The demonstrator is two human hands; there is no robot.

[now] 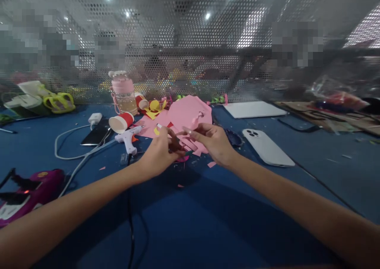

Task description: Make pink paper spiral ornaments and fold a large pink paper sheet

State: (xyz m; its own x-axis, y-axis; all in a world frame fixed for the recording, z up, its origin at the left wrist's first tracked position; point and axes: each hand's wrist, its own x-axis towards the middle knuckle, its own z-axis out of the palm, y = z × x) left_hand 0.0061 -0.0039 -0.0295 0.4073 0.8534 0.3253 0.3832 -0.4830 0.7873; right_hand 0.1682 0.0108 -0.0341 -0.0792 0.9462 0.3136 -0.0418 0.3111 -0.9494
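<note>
My left hand is closed, its fingers curled and pressed together. Facing it, my right hand pinches with thumb and forefinger. The fingertips nearly meet at something small and thin that I cannot make out. Just beyond them lies a large sheet of pink paper, with cut pink strips close under the hands. A white glue gun lies on the table left of my left hand. A dark blue round object sits beyond my right wrist, partly hidden.
A red paper cup on its side, a black phone and a pink-lidded bottle stand or lie left. A white phone lies right. Cables cross the blue table near a purple power strip. Perforated metal rises behind.
</note>
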